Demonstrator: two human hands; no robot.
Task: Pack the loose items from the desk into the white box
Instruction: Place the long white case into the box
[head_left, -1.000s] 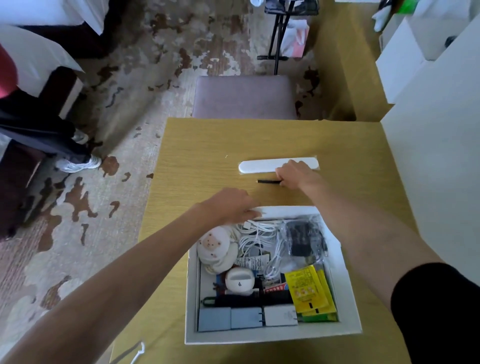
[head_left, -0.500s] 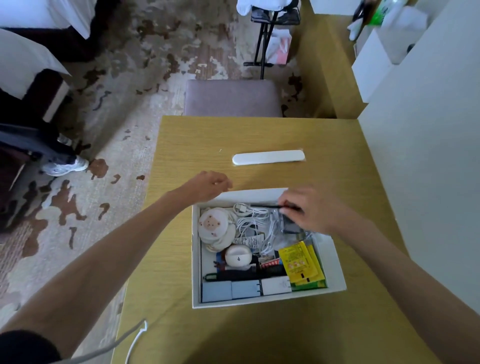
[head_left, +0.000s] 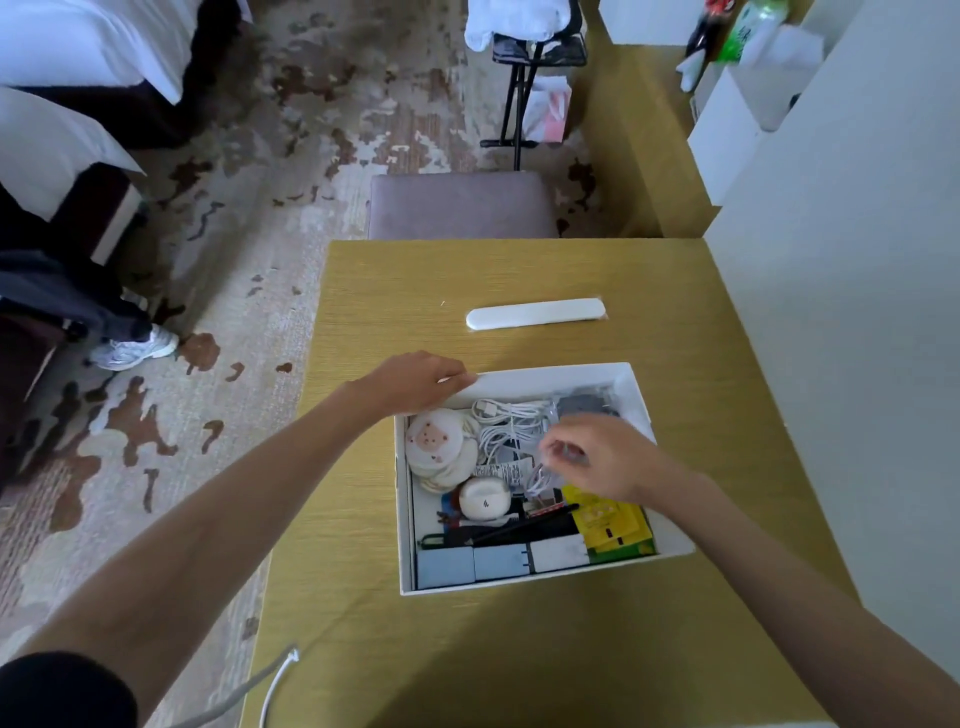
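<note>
Hands reach out over a yellow wooden tabletop (head_left: 519, 649) in the head view. The white box (head_left: 524, 581) sits on the tabletop, near the middle, and it is full of small things. The left hand (head_left: 415, 384) rests on the far left corner of the box, with its fingers curled over the rim. The right hand (head_left: 602, 457) hangs over the right side of the box. Its fingers are bent loosely and are blurry, so I cannot tell if it holds anything.

Inside the box lie round white pads with a bear face (head_left: 436, 441), a bunch of white cables (head_left: 506, 423), a small white round case (head_left: 483, 500), a thin black pen (head_left: 524, 525) lying slanted, yellow packets (head_left: 613, 525), and flat blue and white blocks (head_left: 501, 562) along the near wall.

A long white flat case (head_left: 535, 313) lies on the tabletop past the box, apart from it. A grey stool (head_left: 462, 205) stands at the far edge of the tabletop.
</note>
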